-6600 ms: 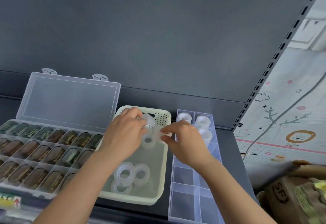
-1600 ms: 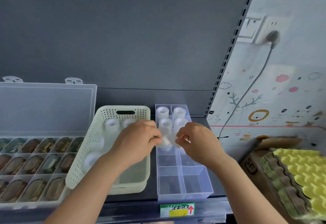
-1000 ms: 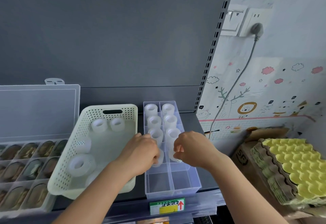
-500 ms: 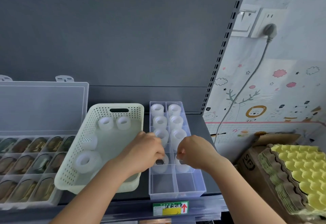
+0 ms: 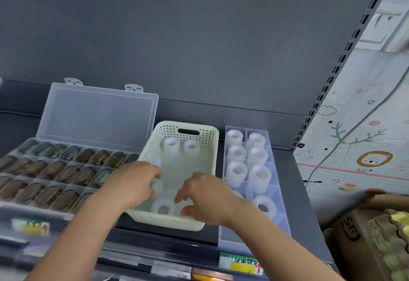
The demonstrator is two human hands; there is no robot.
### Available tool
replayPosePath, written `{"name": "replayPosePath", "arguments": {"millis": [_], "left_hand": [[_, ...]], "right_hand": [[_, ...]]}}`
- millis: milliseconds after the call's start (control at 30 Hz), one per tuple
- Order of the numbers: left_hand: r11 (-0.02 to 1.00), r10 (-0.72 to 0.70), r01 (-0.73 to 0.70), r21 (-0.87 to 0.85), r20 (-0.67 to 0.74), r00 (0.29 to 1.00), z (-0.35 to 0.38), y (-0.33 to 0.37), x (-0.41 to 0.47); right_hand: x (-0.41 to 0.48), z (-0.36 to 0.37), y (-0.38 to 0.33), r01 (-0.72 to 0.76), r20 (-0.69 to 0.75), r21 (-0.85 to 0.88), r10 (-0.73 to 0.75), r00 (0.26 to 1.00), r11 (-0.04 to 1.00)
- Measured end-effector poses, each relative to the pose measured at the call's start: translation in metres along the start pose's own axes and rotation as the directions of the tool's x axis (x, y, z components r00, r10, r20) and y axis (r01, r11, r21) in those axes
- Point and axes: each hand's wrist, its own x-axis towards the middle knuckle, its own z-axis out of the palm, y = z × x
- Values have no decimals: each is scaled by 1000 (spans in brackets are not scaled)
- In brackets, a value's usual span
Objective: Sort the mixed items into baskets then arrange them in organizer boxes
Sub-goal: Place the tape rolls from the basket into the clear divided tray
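Reaching into the cream basket [image 5: 212,148] with both hands: flat tape roll [image 5: 163,207] just left of right hand [image 5: 207,199], fingers spread, empty. Left hand [image 5: 132,183] curled, grip hidden. Right hand nearer.

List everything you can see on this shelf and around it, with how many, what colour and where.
basket: one, pale green, shelf centre
tape rolls: at least three, clear, in basket
divided box: one, clear, right of basket
tape rolls in box: at least seven, clear, rear compartments
lidded organizer: one, clear, left, lid up, brownish items inside
cardboard box: one, brown, far right
left hand: in basket
right hand: in basket
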Motion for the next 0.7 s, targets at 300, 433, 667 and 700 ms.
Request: {"name": "replayPosePath", "arguments": {"millis": [300,433,667,700], "left_hand": [[997,-25,40,70,-209,978,17,2,-3],[1000,-28,25,-17,-247,969,15,1,-1],[945,-29,-108,-310,-406,913,-4,11,3],[924,-33,-139,-357,-435,900,-7,15,4]], "right_hand": [[34,13,-6,71,153,-46,-63,986,996],[38,15,-9,140,167,-98,-122,978,985],[22,-1,2,21,-53,69,-17,998,997],[16,-6,6,-3,-112,90,13,994,996]]}}
